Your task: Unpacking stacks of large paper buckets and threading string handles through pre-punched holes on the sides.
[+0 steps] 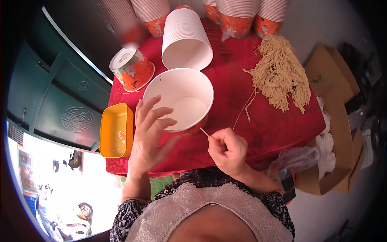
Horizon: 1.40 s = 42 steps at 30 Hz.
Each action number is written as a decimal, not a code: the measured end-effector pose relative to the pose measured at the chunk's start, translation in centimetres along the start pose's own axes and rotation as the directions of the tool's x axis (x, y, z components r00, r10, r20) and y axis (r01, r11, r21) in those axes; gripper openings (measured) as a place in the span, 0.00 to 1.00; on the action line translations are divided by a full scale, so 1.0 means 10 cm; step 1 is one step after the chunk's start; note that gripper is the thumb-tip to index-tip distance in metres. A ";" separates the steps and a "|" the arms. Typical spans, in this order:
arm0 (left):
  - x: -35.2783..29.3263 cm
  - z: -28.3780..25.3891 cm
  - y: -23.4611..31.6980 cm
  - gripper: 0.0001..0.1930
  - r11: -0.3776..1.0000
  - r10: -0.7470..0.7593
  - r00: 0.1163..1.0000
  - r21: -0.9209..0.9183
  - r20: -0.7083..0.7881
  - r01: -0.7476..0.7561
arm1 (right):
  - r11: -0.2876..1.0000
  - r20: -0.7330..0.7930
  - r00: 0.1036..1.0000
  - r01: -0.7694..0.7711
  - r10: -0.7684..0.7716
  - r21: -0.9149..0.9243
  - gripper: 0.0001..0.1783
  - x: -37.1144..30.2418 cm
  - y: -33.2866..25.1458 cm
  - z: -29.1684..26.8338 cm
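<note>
A large paper bucket (206, 90), white inside and orange outside, stands open at the table's middle. One small hole shows in its far left wall. My left hand (149, 135) is at the bucket's near left rim, fingers spread and nothing held in them; whether it touches the rim I cannot tell. Close to the near right rim, my right hand (227, 151) pinches a beige string (204, 131), its short end sticking out toward the bucket. A thin strand runs from near this hand toward a heap of beige strings (282, 72) at the right.
Behind lies a stack of white buckets (185, 36), mouth toward me. An upside-down orange bucket (133, 74) and a yellow tray (102, 133) with small bits stand left on the red tablecloth (229, 92). Wrapped bucket stacks (238, 20) line the back; cardboard boxes (342, 137) are right.
</note>
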State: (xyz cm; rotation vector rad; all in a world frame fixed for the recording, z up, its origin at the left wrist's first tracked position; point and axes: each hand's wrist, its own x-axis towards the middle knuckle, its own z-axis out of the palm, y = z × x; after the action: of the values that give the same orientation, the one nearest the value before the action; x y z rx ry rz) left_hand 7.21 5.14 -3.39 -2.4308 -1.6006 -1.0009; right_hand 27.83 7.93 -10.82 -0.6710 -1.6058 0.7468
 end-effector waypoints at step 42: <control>0.71 0.08 -0.27 0.04 0.946 0.243 0.844 -0.308 0.479 -0.098 | 1.000 -0.013 1.000 0.007 -0.008 -0.030 0.08 0.21 0.12 0.21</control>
State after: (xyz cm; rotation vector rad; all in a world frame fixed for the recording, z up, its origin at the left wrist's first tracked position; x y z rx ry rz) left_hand 7.10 12.33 -0.95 -3.1756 -1.3856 -0.6023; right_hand 25.51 10.11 -10.71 -0.6895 -1.6091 0.7130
